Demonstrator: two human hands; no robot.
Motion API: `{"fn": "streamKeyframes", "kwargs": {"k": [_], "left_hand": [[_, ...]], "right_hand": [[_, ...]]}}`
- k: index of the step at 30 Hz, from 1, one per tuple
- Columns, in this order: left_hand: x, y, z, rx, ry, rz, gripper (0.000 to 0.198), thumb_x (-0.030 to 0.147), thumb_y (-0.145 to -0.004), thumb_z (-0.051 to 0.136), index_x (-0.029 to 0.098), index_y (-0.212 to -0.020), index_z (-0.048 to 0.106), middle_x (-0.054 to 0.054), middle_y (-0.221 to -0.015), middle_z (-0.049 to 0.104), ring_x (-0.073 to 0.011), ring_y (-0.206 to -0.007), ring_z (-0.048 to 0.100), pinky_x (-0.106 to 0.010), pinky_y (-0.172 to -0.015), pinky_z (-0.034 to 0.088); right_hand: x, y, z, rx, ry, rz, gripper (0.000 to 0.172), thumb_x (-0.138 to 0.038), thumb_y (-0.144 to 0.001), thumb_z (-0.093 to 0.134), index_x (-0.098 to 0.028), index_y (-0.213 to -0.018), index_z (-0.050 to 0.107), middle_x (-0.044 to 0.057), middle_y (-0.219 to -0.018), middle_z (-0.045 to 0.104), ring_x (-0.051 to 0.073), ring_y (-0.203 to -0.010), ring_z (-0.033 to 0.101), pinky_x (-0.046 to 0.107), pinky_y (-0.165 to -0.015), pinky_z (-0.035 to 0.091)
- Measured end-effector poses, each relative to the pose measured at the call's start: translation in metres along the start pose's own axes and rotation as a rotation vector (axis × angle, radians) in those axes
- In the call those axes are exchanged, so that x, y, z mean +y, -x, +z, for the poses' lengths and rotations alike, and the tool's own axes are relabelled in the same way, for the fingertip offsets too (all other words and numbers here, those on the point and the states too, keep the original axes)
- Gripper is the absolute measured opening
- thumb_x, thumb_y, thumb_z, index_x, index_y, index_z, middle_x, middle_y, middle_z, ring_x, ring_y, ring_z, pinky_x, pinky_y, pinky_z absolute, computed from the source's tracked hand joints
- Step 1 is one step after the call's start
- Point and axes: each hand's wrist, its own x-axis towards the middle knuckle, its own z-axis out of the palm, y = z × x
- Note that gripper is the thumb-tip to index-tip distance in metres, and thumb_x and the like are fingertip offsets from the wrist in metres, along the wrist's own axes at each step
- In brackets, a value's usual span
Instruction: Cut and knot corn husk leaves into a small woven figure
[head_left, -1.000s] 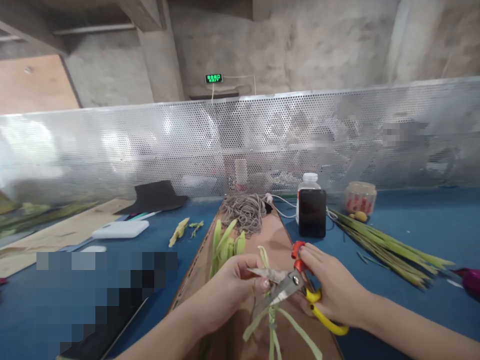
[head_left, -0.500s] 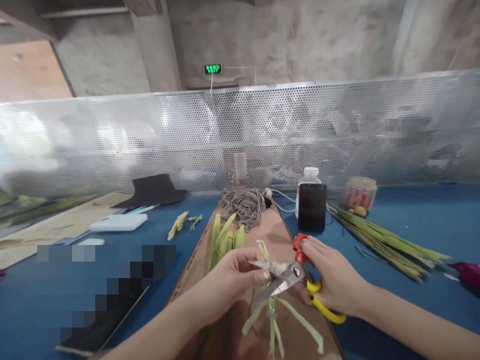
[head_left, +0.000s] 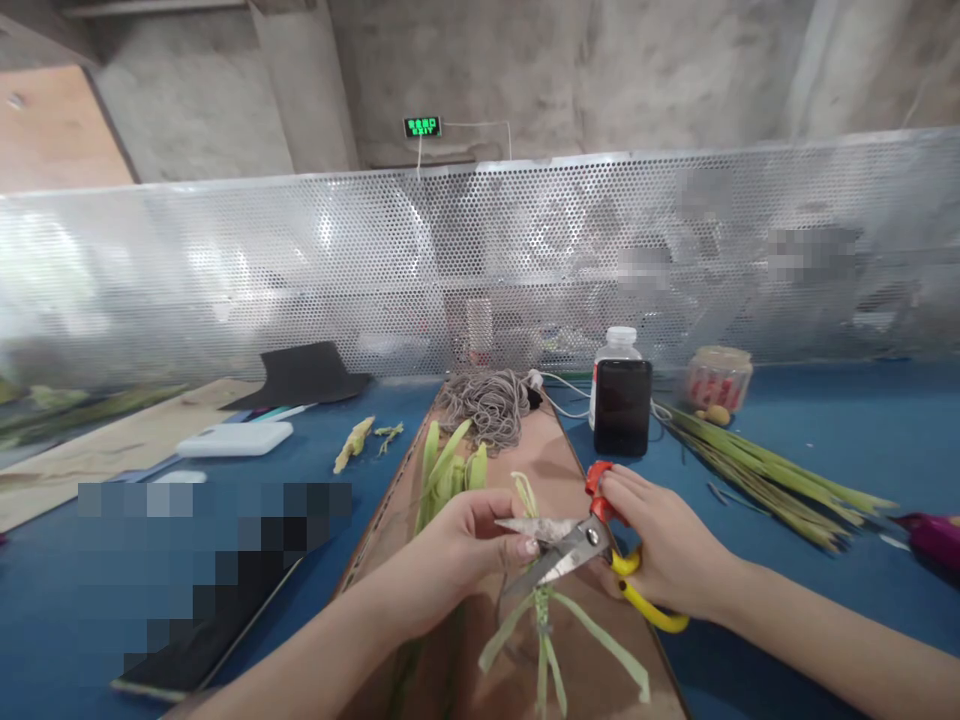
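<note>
My left hand [head_left: 457, 555] is closed in a pinch on a woven green leaf piece [head_left: 541, 640], whose loose strips hang down over a brown cardboard strip [head_left: 555, 470]. My right hand [head_left: 660, 550] grips scissors [head_left: 577, 548] with a red and a yellow handle. The blades stand apart, with their tips by my left fingertips just above the leaf piece's knot. More green leaf strips [head_left: 450, 470] lie on the cardboard behind my left hand.
A tangle of grey twine [head_left: 487, 405] lies at the cardboard's far end. A black phone [head_left: 622, 408] leans on a white bottle; a jar [head_left: 718, 380] and a bundle of green stalks [head_left: 772, 475] lie right. A perforated metal screen [head_left: 225, 280] bounds the blue table.
Both hands and the scissors have stayed together in the same pose; the view has tilted slightly, so everything sits a little lower in the scene. The blades remain apart.
</note>
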Motion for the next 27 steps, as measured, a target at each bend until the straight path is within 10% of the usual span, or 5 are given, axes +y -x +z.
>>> {"fn": "streamKeyframes", "kwargs": {"k": [27], "left_hand": [[0.0033, 0.0037, -0.001, 0.029, -0.106, -0.031, 0.015, 0.025, -0.063, 0.071, 0.015, -0.072, 0.062, 0.001, -0.071, 0.059, -0.0076, -0.062, 0.05, -0.019, -0.06, 0.036]], "right_hand": [[0.0038, 0.0016, 0.0038, 0.001, 0.022, -0.022, 0.02, -0.025, -0.061, 0.053, -0.022, -0.064, 0.034, 0.006, -0.069, 0.054, 0.02, -0.067, 0.049, 0.029, -0.058, 0.044]]}}
